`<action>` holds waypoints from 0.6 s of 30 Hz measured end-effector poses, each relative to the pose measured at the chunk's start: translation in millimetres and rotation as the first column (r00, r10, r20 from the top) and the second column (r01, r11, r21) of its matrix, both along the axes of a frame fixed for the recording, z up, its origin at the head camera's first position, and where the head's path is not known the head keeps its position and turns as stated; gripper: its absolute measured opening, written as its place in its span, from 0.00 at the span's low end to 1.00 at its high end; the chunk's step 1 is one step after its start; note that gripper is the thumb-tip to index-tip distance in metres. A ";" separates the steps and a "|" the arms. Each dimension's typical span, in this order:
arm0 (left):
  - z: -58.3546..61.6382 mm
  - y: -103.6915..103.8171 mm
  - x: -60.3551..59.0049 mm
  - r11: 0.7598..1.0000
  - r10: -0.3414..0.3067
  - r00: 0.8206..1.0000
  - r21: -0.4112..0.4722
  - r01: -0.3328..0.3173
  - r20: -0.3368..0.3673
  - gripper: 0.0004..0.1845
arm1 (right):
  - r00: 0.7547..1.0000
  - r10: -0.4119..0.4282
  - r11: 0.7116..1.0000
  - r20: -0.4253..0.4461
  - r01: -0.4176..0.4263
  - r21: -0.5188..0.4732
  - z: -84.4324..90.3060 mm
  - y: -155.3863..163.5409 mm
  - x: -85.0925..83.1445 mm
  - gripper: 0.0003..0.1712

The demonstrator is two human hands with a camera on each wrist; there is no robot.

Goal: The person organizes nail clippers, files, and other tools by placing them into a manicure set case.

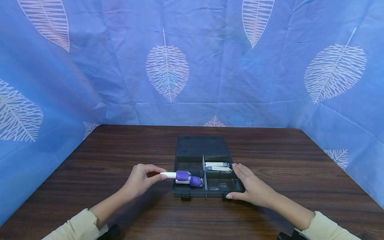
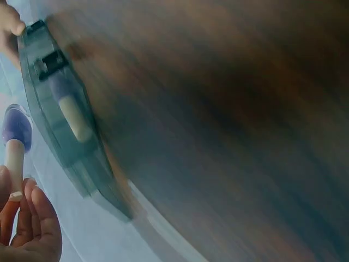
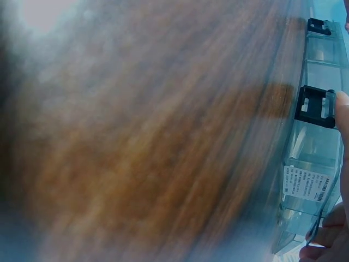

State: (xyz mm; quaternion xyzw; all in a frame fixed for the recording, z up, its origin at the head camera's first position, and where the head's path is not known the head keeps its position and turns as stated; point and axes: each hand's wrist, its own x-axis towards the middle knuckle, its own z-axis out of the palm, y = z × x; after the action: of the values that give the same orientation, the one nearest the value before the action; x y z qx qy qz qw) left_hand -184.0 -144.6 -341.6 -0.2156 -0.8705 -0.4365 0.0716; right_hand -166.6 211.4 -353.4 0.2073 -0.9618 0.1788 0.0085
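My left hand (image 1: 139, 181) pinches a purple nail polish bottle (image 1: 183, 175) by its white cap, thumb against fingers. The bottle lies sideways over the left compartment of a dark see-through plastic box (image 1: 195, 193). In that compartment is a second purple nail polish bottle (image 1: 196, 181), also seen through the box wall in the left wrist view. My right hand (image 1: 255, 186) holds the box's front right corner. Its thumb is at the front edge by a black latch (image 3: 316, 106), and its fingers lie over the right side.
Two slim white packets (image 1: 217, 166) lie in the back right compartment, behind a divider. The box's lid (image 1: 204, 145) is folded back, away from me. Under it is a dark wooden table (image 1: 90, 176), and a blue leaf-print cloth (image 1: 207, 66) hangs behind.
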 end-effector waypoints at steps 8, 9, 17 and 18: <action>-2.5 17.3 3.7 0.998 -0.063 0.998 0.005 0.062 0.027 0.07 | 1.000 0.002 1.000 -0.005 -0.002 0.001 0.3 -0.2 -0.2 0.59; -2.6 19.3 3.9 0.998 -0.068 0.997 0.002 0.068 0.028 0.07 | 1.000 0.000 1.000 -0.006 0.000 0.003 0.4 -0.2 -0.2 0.59; -1.0 35.9 2.8 0.996 -0.078 0.995 -0.049 0.081 0.066 0.07 | 1.000 -0.004 1.000 -0.007 0.004 0.009 -0.2 0.1 -0.9 0.59; -1.0 37.6 2.3 0.994 -0.084 0.994 -0.061 0.088 0.065 0.07 | 1.000 -0.003 1.000 -0.008 0.003 0.007 -0.4 0.1 -0.8 0.59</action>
State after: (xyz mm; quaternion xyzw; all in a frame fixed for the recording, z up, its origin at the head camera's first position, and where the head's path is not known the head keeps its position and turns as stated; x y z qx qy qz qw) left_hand -181.7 -107.0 -342.5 -0.2411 -0.8757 -0.4179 0.0185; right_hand -167.4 211.5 -353.8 0.2065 -0.9627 0.1744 0.0117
